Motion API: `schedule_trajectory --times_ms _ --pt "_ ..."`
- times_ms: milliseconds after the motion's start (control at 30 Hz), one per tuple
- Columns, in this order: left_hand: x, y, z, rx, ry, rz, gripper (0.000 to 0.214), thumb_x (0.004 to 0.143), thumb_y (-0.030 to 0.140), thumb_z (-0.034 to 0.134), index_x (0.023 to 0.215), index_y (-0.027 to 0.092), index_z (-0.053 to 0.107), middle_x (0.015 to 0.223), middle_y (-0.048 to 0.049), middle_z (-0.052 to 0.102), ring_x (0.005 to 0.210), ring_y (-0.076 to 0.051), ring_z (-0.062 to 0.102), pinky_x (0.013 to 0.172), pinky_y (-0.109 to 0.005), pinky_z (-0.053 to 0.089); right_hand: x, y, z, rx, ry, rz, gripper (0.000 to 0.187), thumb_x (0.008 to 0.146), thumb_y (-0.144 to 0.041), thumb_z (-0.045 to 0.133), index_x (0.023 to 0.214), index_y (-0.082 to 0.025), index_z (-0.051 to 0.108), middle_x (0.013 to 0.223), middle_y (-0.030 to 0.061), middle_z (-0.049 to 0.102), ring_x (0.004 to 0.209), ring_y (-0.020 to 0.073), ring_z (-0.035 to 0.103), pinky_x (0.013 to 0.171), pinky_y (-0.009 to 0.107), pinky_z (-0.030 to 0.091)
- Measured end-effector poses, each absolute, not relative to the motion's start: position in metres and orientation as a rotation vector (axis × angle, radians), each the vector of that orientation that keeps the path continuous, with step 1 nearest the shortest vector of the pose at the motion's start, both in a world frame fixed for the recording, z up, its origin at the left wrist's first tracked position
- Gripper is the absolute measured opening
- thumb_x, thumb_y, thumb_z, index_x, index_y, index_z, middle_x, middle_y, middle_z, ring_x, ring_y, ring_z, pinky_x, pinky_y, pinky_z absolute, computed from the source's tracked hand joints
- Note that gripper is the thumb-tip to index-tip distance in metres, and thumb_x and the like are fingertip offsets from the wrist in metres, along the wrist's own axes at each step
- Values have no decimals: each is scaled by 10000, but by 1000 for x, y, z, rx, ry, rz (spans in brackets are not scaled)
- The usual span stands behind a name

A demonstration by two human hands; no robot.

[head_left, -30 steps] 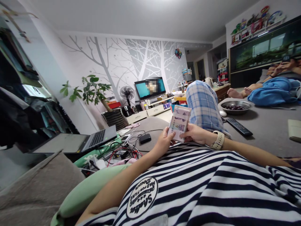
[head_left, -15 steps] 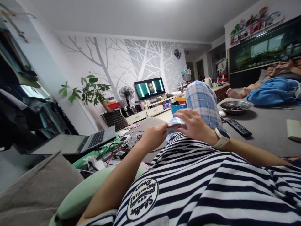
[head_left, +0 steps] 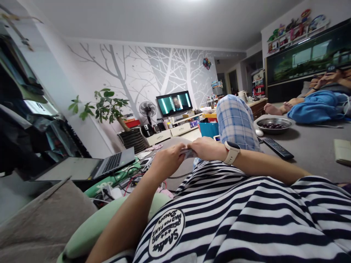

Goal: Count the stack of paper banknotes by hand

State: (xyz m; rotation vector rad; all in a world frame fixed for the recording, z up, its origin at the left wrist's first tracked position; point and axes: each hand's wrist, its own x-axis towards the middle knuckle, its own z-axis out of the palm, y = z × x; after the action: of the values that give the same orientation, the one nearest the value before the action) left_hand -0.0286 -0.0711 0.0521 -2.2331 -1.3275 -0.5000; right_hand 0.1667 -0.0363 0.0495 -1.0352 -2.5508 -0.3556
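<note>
A thin, flat greyish piece that looks like folded paper (head_left: 189, 154) is between my hands above my lap. My left hand (head_left: 168, 160) is closed on its near left end, thumb and fingers pinched together. My right hand (head_left: 207, 148), with a pale-strapped watch (head_left: 231, 152) on the wrist, pinches it from the other side. The fingertips of both hands almost meet. Most of the piece is hidden behind the fingers, so its exact kind is unclear. Below lies my striped shirt (head_left: 241, 212), and my raised knee in plaid trousers (head_left: 237, 117) is just beyond.
To the left are an open laptop (head_left: 109, 164), tangled cables (head_left: 131, 180) and a green cushion (head_left: 109, 219). On the right lie a remote control (head_left: 277, 148), a metal bowl (head_left: 274, 126) of dark round fruit and a blue cloth (head_left: 315, 106) beside another person's feet (head_left: 278, 108).
My right hand has come down and left, its spread fingers now closing on the flat piece. My left hand has shifted slightly left with it.
</note>
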Motion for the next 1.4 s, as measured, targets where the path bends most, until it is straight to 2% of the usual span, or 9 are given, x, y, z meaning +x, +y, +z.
schedule_trajectory --times_ms 133,300,400,500,600,767,1033,1267,1400 --pt "-33 -79 51 -2209 -1301 -1324 442 822 344 678 1239 256 557 1126 -62 674 847 -194 637 677 -295 478 176 -33 54 -1047 -2385 -294 216 937 -246 532 1034 -165 706 965 148 745 848 259 686 650 297 420" --pt "-21 -90 35 -2120 -1570 -2674 499 736 280 669 1200 284 484 1183 -46 574 892 -156 602 613 -228 487 189 -15 66 -993 -2097 3 209 864 -127 558 999 -163 713 918 95 733 767 199 635 651 281 413" --pt "-7 -94 25 -2055 -1830 -3051 576 706 231 697 1231 306 471 1256 -53 515 1014 -180 600 711 -285 560 186 -9 57 -841 -1918 302 179 834 -121 577 945 -162 711 853 58 725 747 179 624 668 277 450" --pt "2 -90 20 -2117 -1682 -3240 492 726 245 714 1179 294 527 1256 -45 536 1045 -179 602 704 -258 563 175 -12 30 -607 -1779 562 212 844 -155 576 1014 -175 701 911 43 738 805 184 649 738 301 500" --pt "6 -82 15 -2270 -1356 -3329 372 758 282 711 1111 274 595 1148 -24 617 957 -149 625 657 -213 545 166 -17 2 -464 -1713 631 237 863 -206 585 1069 -183 699 978 44 739 878 198 656 837 344 511" --pt "17 -71 2 -2456 -1189 -3387 342 801 299 700 1132 234 645 1134 -37 691 947 -177 668 725 -285 578 165 -20 -15 -414 -1726 564 185 869 -244 600 997 -188 721 968 45 687 932 200 607 892 346 488" --pt "19 -63 -5 -2488 -1413 -3195 310 881 334 647 1153 188 619 1088 -66 727 938 -220 703 733 -341 603 172 -22 -13 -485 -1837 432 149 931 -239 537 913 -171 668 947 53 598 935 188 559 858 318 470" --pt "11 -63 -2 -2555 -1718 -2826 344 883 423 634 1131 184 621 1137 -95 696 946 -195 677 640 -250 578 181 -33 -8 -599 -1908 177 112 950 -217 544 914 -177 643 892 41 627 836 170 561 782 278 434" --pt "7 -63 3 -2380 -1789 -2626 249 858 412 664 966 188 666 1007 -54 675 798 -105 601 545 -130 454 184 -39 -5 -707 -1837 34 118 956 -213 527 926 -174 635 914 56 625 818 178 554 750 280 410"
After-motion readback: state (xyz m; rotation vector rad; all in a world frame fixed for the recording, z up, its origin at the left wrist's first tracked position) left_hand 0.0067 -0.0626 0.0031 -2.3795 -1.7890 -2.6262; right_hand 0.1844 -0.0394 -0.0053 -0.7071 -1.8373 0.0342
